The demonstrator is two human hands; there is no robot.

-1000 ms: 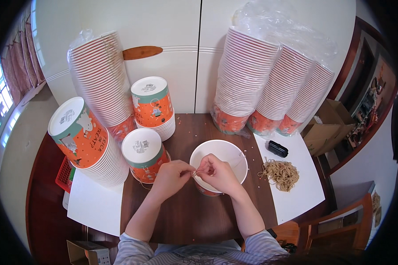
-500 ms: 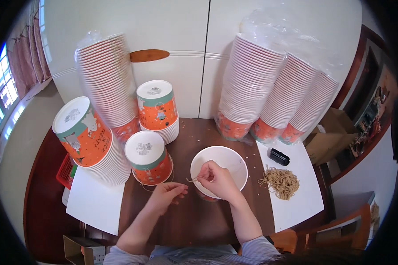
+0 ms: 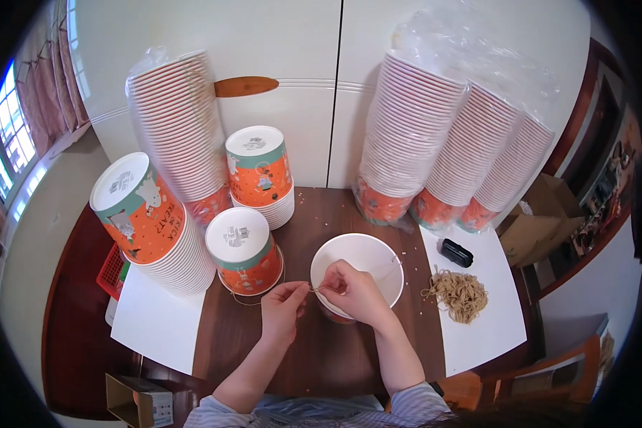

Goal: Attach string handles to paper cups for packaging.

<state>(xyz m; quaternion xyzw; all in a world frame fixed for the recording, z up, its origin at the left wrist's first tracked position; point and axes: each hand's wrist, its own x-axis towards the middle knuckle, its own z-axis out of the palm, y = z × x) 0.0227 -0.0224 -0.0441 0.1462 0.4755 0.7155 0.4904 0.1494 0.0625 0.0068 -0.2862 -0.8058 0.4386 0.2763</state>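
Observation:
Both my hands meet over the near left rim of an upright paper bucket, white inside. My left hand pinches one side of a thin tan cord. The fingertips of my right hand grip the same cord, which runs across the small gap between them. Just left of my left hand, an orange and green paper bucket stands upside down, with a thin cord loop curving around its lower rim. My right wrist hides part of the upright bucket's near side.
Upside-down bucket stacks stand at left. Another short stack is behind. Tall bagged stacks line the back right, one more back left. On the right white panel lie a black case and a tan cord tangle.
My left hand has moved right and up to my right hand, and its loose fingers have closed on the cord. My right hand stays nearly in place. The view has shifted slightly.

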